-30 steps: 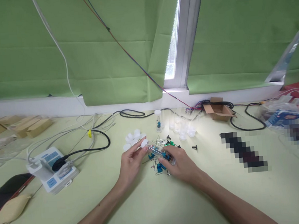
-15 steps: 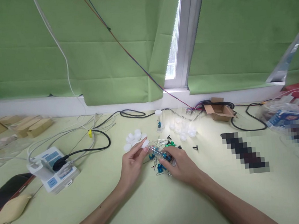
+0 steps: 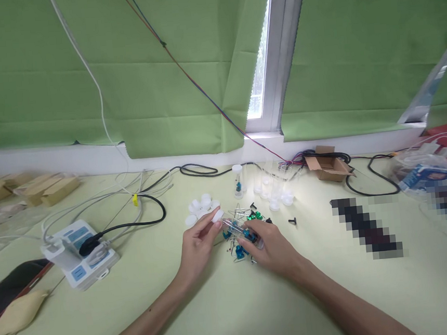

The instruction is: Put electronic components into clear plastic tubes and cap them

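Note:
Between the fingers of my left hand [image 3: 199,238] is a white cap [image 3: 217,216], at the mouth end of a clear plastic tube [image 3: 234,226]. My right hand [image 3: 271,244] is wrapped round the other end of that tube, which lies tilted and has metal pins and a blue piece inside. Whether the cap is fully seated I cannot tell. Beneath the tube, a loose pile holds blue pieces [image 3: 239,251], green pieces [image 3: 255,215] and thin metal rods. Several white caps [image 3: 200,206] lie left of the pile. Behind it stands a capped tube [image 3: 238,182] with a blue piece inside.
Several clear tubes [image 3: 272,189] stand at the back, right of the capped one. A small black part [image 3: 292,221] lies right of the pile. An open cardboard box [image 3: 328,167] sits further right. At left is a power strip [image 3: 80,253] with plugs and cables.

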`<state>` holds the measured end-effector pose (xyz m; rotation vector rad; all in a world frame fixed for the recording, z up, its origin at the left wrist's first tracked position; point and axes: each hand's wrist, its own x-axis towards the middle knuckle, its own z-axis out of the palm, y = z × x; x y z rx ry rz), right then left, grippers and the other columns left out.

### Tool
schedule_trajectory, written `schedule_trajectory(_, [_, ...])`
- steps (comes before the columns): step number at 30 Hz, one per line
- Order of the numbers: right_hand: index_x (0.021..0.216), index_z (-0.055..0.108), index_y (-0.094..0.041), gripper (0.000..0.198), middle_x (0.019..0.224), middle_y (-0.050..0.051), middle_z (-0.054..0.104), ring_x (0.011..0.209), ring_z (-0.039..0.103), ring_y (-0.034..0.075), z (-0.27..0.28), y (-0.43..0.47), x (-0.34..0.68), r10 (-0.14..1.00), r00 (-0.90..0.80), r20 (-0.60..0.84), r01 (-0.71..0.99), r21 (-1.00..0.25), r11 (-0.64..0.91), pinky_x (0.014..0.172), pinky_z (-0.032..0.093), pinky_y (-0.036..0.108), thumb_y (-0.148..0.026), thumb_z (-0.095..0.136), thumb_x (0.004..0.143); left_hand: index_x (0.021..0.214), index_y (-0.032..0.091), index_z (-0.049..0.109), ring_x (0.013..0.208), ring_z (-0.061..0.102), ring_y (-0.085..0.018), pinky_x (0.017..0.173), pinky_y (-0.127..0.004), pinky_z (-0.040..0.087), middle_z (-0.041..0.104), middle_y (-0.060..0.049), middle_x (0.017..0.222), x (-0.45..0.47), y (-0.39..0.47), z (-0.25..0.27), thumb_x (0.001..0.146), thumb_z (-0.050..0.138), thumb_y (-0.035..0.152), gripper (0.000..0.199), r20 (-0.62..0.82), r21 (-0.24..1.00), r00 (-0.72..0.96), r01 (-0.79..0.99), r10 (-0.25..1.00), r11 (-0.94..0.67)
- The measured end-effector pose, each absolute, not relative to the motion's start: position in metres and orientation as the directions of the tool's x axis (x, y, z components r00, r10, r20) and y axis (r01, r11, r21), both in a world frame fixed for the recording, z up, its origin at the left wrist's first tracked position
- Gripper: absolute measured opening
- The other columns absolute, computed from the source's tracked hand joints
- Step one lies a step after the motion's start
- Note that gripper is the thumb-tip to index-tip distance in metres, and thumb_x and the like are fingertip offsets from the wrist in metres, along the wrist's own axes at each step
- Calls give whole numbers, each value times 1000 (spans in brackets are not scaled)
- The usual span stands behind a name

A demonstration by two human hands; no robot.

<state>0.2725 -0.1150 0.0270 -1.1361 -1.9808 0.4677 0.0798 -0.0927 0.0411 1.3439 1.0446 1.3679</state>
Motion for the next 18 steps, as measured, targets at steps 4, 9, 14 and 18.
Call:
schedule_trajectory(4, [100, 61, -19, 14, 90, 7, 68, 76, 61, 20, 27, -115, 273, 841, -287, 458, 559, -633, 535, 65, 45, 29, -30, 58, 92, 115, 21, 73, 113, 64, -29, 101, -44, 52, 68, -7, 126, 80, -93, 39, 77, 74, 43, 44, 238, 971, 24, -33, 971, -237])
schedule_trajectory(9, [100, 62, -19, 15, 90, 7, 68, 78, 62, 20, 28, -114, 273, 850, -283, 445, 560, -643, 523, 67, 46, 29, -31, 59, 92, 115, 20, 71, 107, 66, -27, 99, -41, 52, 70, -7, 120, 79, -94, 37, 79, 73, 41, 42, 249, 968, 22, -20, 968, -248])
schedule_trajectory(14, [103, 63, -19, 18, 93, 7, 68, 82, 62, 21, 27, -112, 274, 850, -274, 450, 557, -646, 522, 69, 48, 30, -32, 60, 92, 117, 21, 65, 92, 68, -23, 89, -37, 55, 73, -6, 100, 81, -95, 39, 82, 70, 38, 39, 281, 960, 62, -9, 958, -281])
schedule_trajectory(18, [107, 63, -19, 21, 96, 8, 68, 84, 62, 22, 26, -111, 275, 844, -275, 461, 558, -639, 530, 72, 50, 31, -32, 62, 91, 115, 23, 62, 80, 65, -19, 75, -30, 55, 69, -3, 94, 82, -94, 41, 82, 70, 39, 37, 294, 955, 72, 18, 953, -296])
